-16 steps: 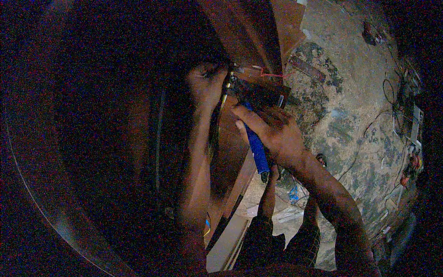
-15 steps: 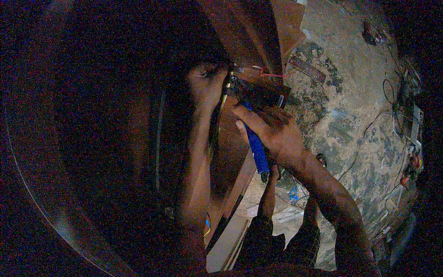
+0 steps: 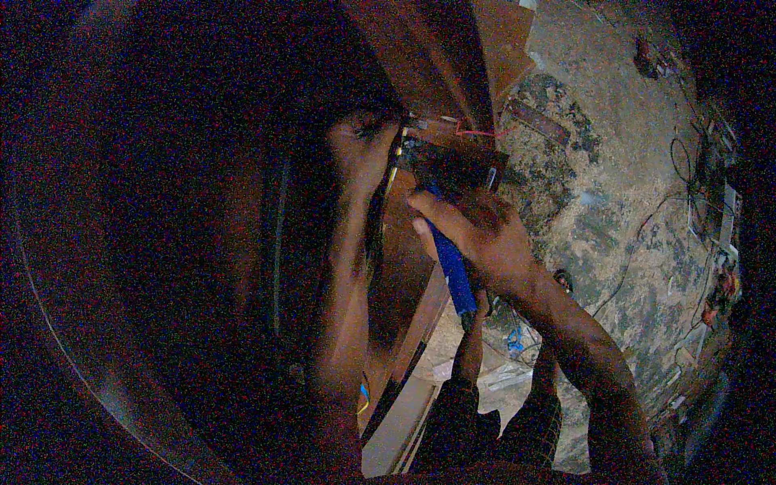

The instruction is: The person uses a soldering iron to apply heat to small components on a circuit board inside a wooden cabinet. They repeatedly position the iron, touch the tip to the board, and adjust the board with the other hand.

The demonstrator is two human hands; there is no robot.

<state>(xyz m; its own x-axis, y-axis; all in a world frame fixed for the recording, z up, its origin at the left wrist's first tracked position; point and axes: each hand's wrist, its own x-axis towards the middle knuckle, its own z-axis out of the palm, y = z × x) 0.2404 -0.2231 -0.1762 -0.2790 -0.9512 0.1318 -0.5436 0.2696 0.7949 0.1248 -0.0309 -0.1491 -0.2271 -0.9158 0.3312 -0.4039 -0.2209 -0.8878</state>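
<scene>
1. Clenched around a blue-handled tool (image 3: 453, 273), the right hand (image 3: 489, 238) holds it slantwise, black butt toward the person, far end lost in shadow
2. Beside the upper part of a brown board (image 3: 404, 250), the left hand (image 3: 360, 149) is near small metal parts (image 3: 397, 152) (too dim to tell whether its fingers grasp anything)
3. The tool crosses in front of the board's right edge, just below a dark flat piece (image 3: 453, 166), with a red wire (image 3: 478, 132) higher up
4. Work looks under way, by my judgement: the wire lies exposed, no finished part shows, and how much is left cannot be told
</scene>
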